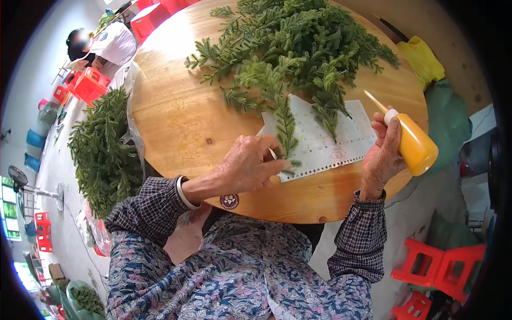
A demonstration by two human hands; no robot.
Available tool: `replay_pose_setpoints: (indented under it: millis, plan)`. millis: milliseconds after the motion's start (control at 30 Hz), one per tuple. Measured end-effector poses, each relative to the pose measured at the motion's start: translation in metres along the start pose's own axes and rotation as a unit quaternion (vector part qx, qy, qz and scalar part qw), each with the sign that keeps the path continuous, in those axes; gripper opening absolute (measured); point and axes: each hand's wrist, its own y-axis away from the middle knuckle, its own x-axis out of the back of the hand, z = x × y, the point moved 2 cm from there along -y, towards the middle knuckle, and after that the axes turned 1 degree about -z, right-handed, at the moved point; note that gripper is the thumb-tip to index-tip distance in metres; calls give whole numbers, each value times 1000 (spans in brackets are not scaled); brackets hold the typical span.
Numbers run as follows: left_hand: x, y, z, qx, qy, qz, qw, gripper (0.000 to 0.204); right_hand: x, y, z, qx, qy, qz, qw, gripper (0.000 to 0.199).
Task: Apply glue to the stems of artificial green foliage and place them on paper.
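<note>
My left hand (247,166) pinches the stem end of a green artificial fir sprig (285,125) that lies on a white printed sheet (325,146) near the front of the round wooden table (176,117). My right hand (383,154) grips an orange-yellow squeeze bottle (415,145) with a long thin nozzle that points up and to the left, held just right of the sheet. A big heap of green fir sprigs (298,42) covers the far half of the table, with a few sprigs reaching onto the sheet.
Another heap of green sprigs (104,149) lies on plastic left of the table. Red plastic stools (440,266) stand at the lower right and more red stools (88,85) at the upper left, where another person (101,45) sits. A yellow bag (423,60) lies at the right.
</note>
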Motion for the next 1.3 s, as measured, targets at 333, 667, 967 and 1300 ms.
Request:
replay_pose_setpoints:
  millis: [333,667,967,1300]
  plan:
    - [17,-3,16,-74,-201,3,977,18,1,6,-4,-8,-47,-8,999,28]
    - [53,-43,-24,-221,-192,102,951,19,-33,93,-22,-292,-339,-45,893,60]
    - [66,-57,-30,-211,-252,72,942,19,-49,120,2,-340,-341,-12,876,65]
    - [122,-80,-38,45,-165,121,978,25,-43,121,11,-362,-319,12,876,68]
